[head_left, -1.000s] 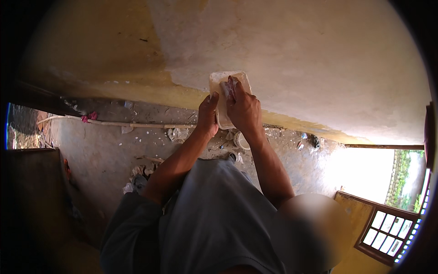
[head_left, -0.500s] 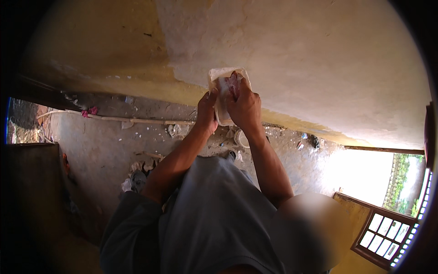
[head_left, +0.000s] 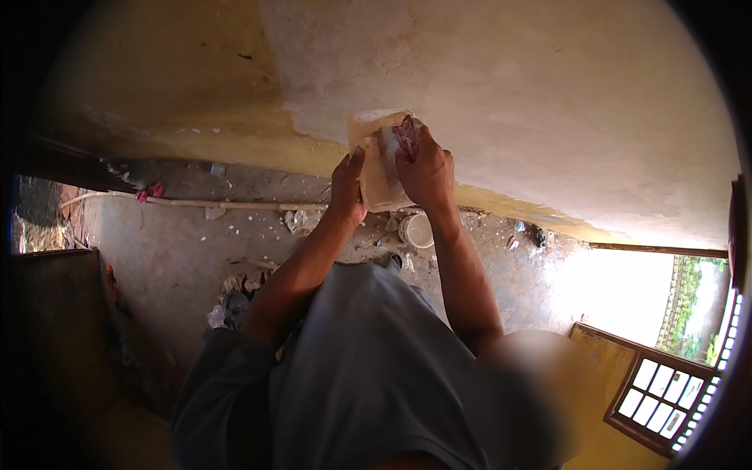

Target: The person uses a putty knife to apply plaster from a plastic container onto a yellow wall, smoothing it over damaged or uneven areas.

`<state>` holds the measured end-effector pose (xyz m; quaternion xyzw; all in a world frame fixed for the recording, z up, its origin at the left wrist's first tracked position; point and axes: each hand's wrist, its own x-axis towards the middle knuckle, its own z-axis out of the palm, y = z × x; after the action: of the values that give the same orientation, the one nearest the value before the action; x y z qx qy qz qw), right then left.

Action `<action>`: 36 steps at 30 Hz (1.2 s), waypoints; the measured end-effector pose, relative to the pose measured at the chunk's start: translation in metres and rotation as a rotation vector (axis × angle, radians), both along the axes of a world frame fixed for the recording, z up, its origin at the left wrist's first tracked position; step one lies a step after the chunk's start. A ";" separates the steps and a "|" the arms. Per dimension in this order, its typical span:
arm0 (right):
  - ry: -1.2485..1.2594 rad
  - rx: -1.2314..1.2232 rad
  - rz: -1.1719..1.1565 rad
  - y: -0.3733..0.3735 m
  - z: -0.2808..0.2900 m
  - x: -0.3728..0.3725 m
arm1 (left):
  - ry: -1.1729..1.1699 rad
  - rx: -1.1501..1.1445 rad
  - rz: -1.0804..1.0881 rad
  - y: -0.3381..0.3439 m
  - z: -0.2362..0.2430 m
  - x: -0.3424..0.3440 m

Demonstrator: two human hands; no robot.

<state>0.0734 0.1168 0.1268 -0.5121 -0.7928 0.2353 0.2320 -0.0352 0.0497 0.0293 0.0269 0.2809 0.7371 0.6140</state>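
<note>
My left hand [head_left: 348, 186] grips the near left side of a shallow pale rectangular tray [head_left: 381, 188], its thumb along the rim. The tray is smeared with whitish paste and held in front of a wall. My right hand [head_left: 429, 174] is closed round a scraper with a dark red, paste-spotted handle [head_left: 406, 138]. The scraper's broad pale blade lies over the tray; whether it touches the tray's bottom I cannot tell. The wall [head_left: 486, 102] is coated pale grey on the right and stays yellowish on the left and along its foot.
Below on the floor stands a white bucket [head_left: 417, 231]. A long wooden pole [head_left: 258, 206] lies along the wall's foot, with a pink cloth [head_left: 151, 191] near its left end. Scraps and crumpled bags [head_left: 235, 301] lie about. A bright doorway [head_left: 619, 298] and a paned window [head_left: 660, 397] are at right.
The tray has tilted and shifted slightly left, while the scraper and my right hand have moved a little right across it. More of the bucket shows.
</note>
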 end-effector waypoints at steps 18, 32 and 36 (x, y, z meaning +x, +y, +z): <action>-0.066 0.096 -0.003 -0.004 -0.001 0.001 | 0.091 -0.021 0.004 0.005 0.000 0.001; 0.111 -0.059 0.041 -0.010 0.010 -0.007 | 0.053 -0.021 -0.002 0.007 0.006 0.000; 0.245 -0.126 0.028 -0.015 0.015 -0.010 | 0.025 -0.018 -0.017 0.006 0.010 -0.002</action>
<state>0.0634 0.1022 0.1418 -0.4820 -0.7491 0.3488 0.2913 -0.0369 0.0557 0.0394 0.0330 0.2952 0.7288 0.6169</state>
